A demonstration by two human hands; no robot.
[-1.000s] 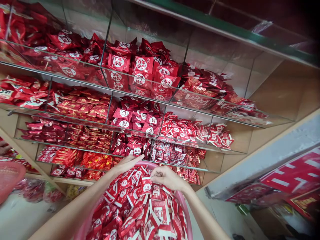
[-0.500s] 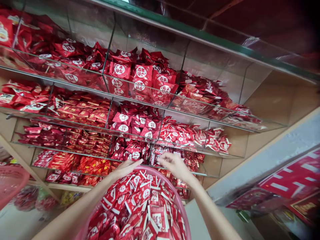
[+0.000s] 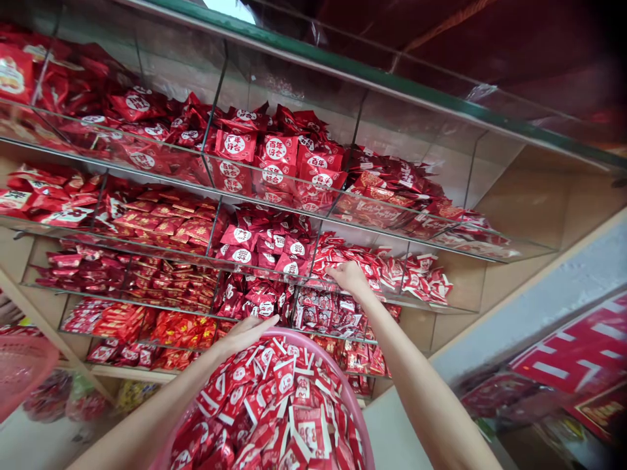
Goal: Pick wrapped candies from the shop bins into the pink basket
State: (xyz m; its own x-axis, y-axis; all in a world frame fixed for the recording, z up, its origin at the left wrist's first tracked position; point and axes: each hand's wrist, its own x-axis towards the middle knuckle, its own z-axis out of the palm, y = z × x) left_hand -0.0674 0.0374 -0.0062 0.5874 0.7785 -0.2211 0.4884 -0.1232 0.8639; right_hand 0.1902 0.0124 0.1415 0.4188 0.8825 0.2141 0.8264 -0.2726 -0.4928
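A pink basket [image 3: 353, 398], heaped with small red-and-white packets [image 3: 264, 398], is at the bottom centre of the head view. My left hand [image 3: 251, 331] lies at its far rim, fingers stretched out and nothing held. Up at the second shelf, my right hand [image 3: 350, 277] is at the glass front of a compartment of similar red-and-white packets [image 3: 369, 264]. Its fingers look bent and pressed together against those packets. Whatever may be between the fingertips is hidden.
Glass-fronted shelves [image 3: 274, 215] with dividers hold several kinds of red packets. A green-edged glass pane [image 3: 392, 72] crosses the top. Another pink basket [image 3: 29, 365] is at the left edge, and a red-and-white patterned panel [image 3: 573, 346] is at the right.
My right hand has moved up from near the basket's far rim to the second shelf, and its fingers have closed. My left hand has stayed at the rim.
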